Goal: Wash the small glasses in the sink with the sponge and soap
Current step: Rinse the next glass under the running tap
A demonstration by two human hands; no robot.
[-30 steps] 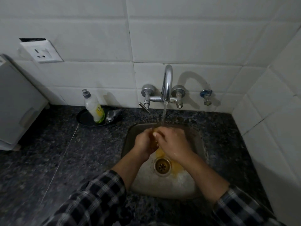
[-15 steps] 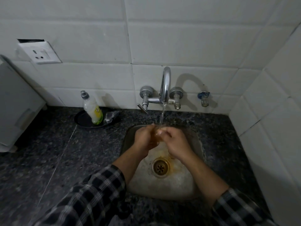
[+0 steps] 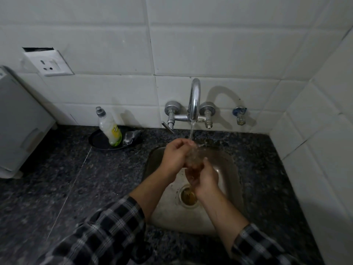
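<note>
A small clear glass (image 3: 194, 156) is under the tap's running water (image 3: 192, 131), above the steel sink (image 3: 225, 169). It is blurred by the water. My left hand (image 3: 174, 156) grips its left side near the stream. My right hand (image 3: 207, 178) curls round its lower end, the thumb on the glass. A soap bottle (image 3: 109, 129) with a yellow-green label stands in a black dish (image 3: 99, 141) on the counter to the left. A grey sponge (image 3: 131, 137) lies in the same dish.
The chrome tap (image 3: 193, 100) with two valves juts from the tiled wall over the sink. The drain (image 3: 188, 196) shows yellowish stains. Dark granite counter (image 3: 95, 178) surrounds the sink. A white appliance (image 3: 19, 131) stands far left, a wall socket (image 3: 51, 63) above it.
My hands were clasped close together under the stream. My right hand has since slid down toward me along the glass, while my left hand stays up at the water.
</note>
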